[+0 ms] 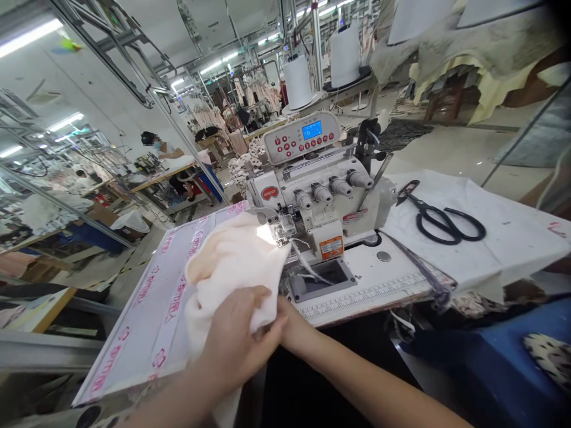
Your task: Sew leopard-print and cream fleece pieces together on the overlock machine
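Cloth [232, 261] lies bunched on the table [147, 321], its far edge under the sewing machine [321, 196]. Left hand [238, 342] grips its near end, fingers curled. Right hand [289, 321] is tucked behind; its fingers cannot be told.

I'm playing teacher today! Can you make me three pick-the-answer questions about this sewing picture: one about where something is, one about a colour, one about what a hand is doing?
1. Where are the scissors?
A. Right of the sewing machine
B. On the floor
C. In a hand

2. What colour is the machine's little screen?
A. Green
B. Blue
C. Red

3. What is the left hand doing?
A. Hanging free
B. Holding scissors
C. Gripping the cream cloth

Answers:
1 A, they lie on the white sheet beside the machine.
2 B, it glows blue.
3 C, its fingers pinch the cloth, meeting the right hand.
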{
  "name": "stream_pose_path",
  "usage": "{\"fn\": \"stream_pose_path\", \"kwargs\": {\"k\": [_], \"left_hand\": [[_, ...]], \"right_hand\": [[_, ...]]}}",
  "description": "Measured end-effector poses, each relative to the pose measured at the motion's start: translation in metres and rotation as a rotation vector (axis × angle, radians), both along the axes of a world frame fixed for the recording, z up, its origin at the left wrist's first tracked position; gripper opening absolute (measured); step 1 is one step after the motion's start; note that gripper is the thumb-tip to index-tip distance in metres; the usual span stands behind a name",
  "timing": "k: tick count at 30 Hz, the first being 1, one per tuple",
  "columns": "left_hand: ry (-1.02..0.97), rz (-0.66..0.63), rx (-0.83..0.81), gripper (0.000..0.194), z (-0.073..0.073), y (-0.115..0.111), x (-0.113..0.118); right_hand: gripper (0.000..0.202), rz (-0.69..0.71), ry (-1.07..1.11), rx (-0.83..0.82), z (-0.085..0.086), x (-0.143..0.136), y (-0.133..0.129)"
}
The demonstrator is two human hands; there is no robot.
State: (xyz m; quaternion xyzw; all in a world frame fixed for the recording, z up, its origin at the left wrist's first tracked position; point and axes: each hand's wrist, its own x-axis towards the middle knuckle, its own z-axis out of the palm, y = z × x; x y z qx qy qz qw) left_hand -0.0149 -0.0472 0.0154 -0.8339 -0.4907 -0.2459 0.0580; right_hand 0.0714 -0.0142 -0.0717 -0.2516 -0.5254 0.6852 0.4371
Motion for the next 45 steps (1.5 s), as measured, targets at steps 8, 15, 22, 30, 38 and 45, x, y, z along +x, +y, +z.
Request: {"fn": "stream_pose_path", "kwargs": {"k": [8, 15, 22, 30, 38, 45], "left_hand": [[0.179, -0.114, -0.057, 0.041, -0.006, -0.008, -0.005], [0.362, -0.240, 0.125, 0.052, -0.014, -0.004, 0.019], [0.377, -0.237, 0.213, 0.043, -0.021, 0.007, 0.026], [0.401, -0.169, 0.229, 0.035, -0.018, 0.031, 0.027], [0.410, -0.020, 0.073, 0.042, -0.011, 0.046, 0.028], [0.326, 0.084, 0.135, 0.021, 0.033, 0.009, -0.017]], "right_hand": [[0.028, -0.045, -0.053, 0.017, -0.011, 0.064, -0.032], [0.033, -0.024, -0.045, 0.020, -0.002, 0.078, -0.035], [0.034, -0.083, -0.141, 0.061, -0.005, 0.080, -0.021], [0.026, -0.174, -0.276, 0.182, 0.000, 0.078, 0.009], [0.024, -0.132, -0.084, 0.027, 0.007, 0.067, 0.020], [0.040, 0.175, 0.175, -0.326, 0.011, 0.071, -0.007]]}}
